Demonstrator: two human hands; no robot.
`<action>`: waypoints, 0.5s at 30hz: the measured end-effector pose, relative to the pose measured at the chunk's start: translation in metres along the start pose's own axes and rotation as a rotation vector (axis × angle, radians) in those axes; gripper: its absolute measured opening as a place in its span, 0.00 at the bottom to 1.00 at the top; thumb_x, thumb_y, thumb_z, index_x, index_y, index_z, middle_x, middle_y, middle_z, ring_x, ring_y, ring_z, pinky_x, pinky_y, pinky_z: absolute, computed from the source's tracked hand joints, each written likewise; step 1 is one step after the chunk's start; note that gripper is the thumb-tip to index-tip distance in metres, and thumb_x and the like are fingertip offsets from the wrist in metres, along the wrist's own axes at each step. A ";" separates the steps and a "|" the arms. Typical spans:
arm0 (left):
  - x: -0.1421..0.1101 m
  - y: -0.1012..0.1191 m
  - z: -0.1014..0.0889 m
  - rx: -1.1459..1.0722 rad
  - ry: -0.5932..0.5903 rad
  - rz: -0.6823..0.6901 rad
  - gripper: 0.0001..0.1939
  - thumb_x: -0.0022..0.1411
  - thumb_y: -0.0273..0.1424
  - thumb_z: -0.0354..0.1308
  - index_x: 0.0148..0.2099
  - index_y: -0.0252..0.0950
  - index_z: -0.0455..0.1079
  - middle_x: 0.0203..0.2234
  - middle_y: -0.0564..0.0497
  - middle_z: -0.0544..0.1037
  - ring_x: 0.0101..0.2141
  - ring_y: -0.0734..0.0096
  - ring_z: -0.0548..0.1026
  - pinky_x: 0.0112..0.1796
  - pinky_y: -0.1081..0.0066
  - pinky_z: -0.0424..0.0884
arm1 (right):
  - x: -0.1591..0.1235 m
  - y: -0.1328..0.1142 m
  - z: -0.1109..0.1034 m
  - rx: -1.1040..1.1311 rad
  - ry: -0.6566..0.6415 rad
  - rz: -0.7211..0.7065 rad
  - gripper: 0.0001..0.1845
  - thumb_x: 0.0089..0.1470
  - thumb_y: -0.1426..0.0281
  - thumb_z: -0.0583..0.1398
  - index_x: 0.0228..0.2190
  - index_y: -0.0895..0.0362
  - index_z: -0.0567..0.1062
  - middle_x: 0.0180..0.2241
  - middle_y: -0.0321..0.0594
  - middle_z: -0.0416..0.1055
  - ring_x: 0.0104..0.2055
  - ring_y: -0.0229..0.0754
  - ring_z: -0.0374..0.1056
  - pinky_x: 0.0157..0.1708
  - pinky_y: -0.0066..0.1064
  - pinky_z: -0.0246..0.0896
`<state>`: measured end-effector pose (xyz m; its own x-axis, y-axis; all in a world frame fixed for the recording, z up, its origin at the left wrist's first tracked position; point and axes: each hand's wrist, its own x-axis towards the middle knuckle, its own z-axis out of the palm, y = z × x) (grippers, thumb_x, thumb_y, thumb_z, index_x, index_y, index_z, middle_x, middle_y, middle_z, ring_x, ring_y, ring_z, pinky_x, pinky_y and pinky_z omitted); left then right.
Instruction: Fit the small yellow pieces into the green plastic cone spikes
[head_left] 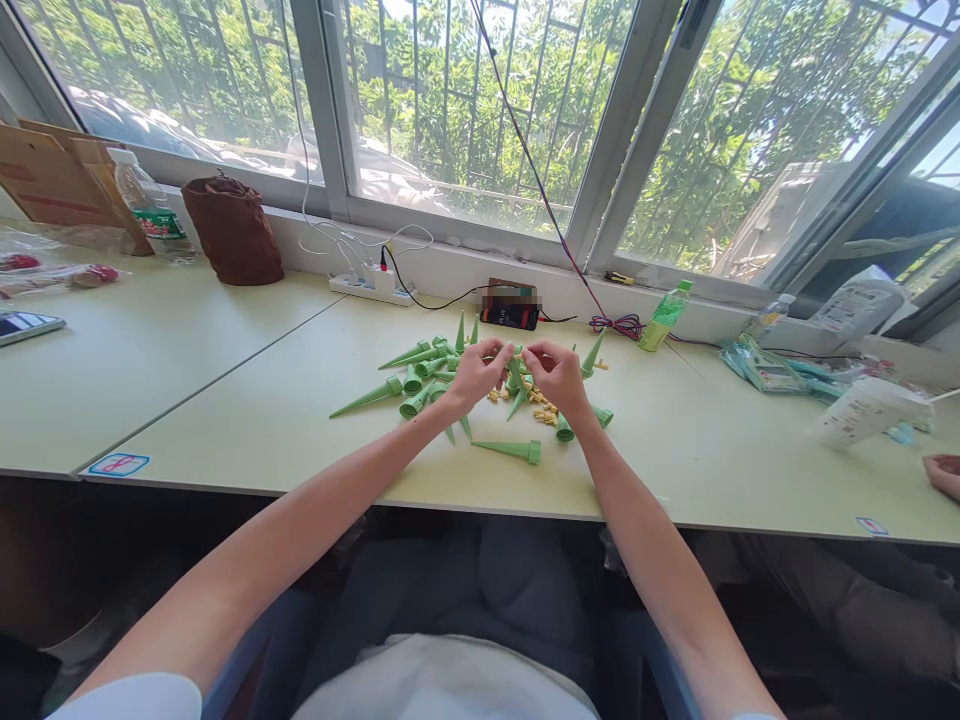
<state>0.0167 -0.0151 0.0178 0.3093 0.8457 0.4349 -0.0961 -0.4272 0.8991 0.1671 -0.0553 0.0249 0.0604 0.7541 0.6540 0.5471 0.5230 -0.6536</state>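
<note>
My left hand point(481, 372) and my right hand point(556, 374) meet above the table, fingertips pinched close together. Between them is a green plastic spike point(515, 380), its pointed end downward; the left fingers grip its top. What the right fingertips pinch is too small to make out. Below and behind the hands lie small yellow plastic pieces point(546, 414). To the left spreads a pile of green spikes point(412, 380) with wide hollow ends. A single green spike point(510, 450) lies nearest the front edge, and a few more are around my right wrist.
A phone point(510, 306) leans by the window wall, wired toward a power strip point(371, 288). A green-labelled bottle point(664, 318) stands behind to the right, near bundled cable point(619, 326) and plastic packets point(772, 365). Far left are a brown bag point(232, 230) and a water bottle point(152, 210). Another person's hand point(943, 474) shows at right.
</note>
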 end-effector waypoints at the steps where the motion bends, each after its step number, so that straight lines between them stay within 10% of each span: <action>1: 0.000 0.000 0.000 0.002 -0.002 0.000 0.18 0.58 0.47 0.59 0.30 0.35 0.67 0.16 0.55 0.69 0.17 0.77 0.68 0.18 0.76 0.62 | 0.000 0.000 0.000 0.001 0.000 0.001 0.15 0.55 0.59 0.58 0.29 0.58 0.75 0.24 0.39 0.71 0.24 0.38 0.66 0.24 0.28 0.59; 15: 0.000 0.002 0.000 -0.023 -0.006 0.006 0.18 0.57 0.46 0.61 0.29 0.36 0.67 0.15 0.54 0.68 0.17 0.77 0.67 0.18 0.76 0.62 | -0.001 -0.003 0.000 -0.003 0.009 0.030 0.15 0.55 0.58 0.58 0.29 0.57 0.75 0.24 0.39 0.71 0.24 0.38 0.66 0.24 0.29 0.60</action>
<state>0.0165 -0.0161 0.0191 0.3142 0.8413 0.4399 -0.1198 -0.4246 0.8974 0.1655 -0.0574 0.0261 0.0843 0.7660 0.6373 0.5473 0.4988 -0.6720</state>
